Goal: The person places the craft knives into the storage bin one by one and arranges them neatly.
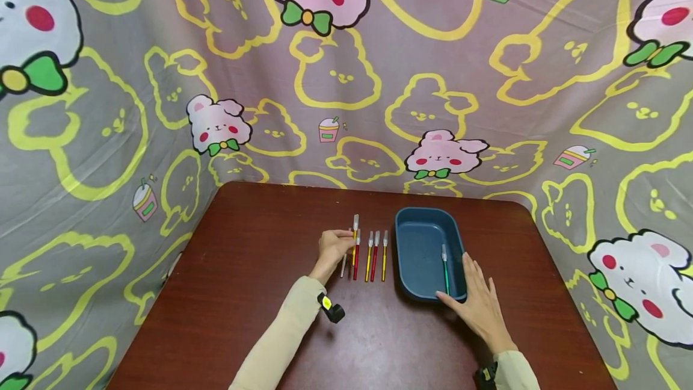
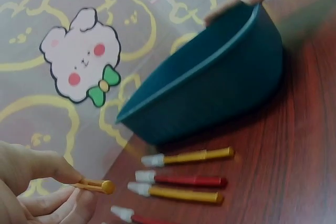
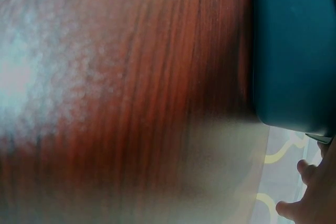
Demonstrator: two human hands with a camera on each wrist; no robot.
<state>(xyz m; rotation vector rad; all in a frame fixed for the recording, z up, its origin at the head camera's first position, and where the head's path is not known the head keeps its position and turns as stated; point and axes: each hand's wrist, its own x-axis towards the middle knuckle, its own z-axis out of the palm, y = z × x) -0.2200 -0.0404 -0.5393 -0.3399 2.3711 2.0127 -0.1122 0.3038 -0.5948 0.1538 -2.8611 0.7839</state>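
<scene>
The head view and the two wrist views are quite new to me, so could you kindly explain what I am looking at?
There is no robot here: a person works with two bare hands. The widest picture comes from a camera worn on the head, looking forward and down. The other two come from wrist cameras, each looking at that hand's work. On the brown table are a blue tray and slim capped tools, red and yellow, with a silvery one close by the left hand. A green tool lies in the tray. The left hand pinches another yellow tool; the right hand touches the tray's rim.
</scene>
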